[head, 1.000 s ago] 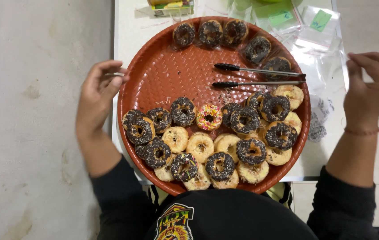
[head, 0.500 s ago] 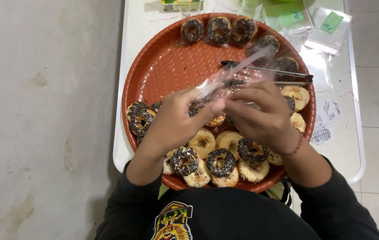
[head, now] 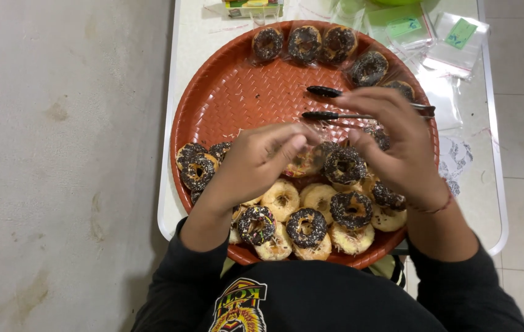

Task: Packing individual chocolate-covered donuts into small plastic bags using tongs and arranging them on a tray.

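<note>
I am looking down at my left hand (head: pixel 256 163), curled over the doughnuts on the red tray (head: pixel 237 92), fingers pinching what is probably a thin clear bag — the view is poor there. The chocolate doughnut (head: pixel 343 165) is sitting between both hands — soft, light, crumbly, so I am judging the sides safest. My right hand (head: pixel 397 141) is hovering half-closed beside it, over the black tongs (head: pixel 329 103).
</note>
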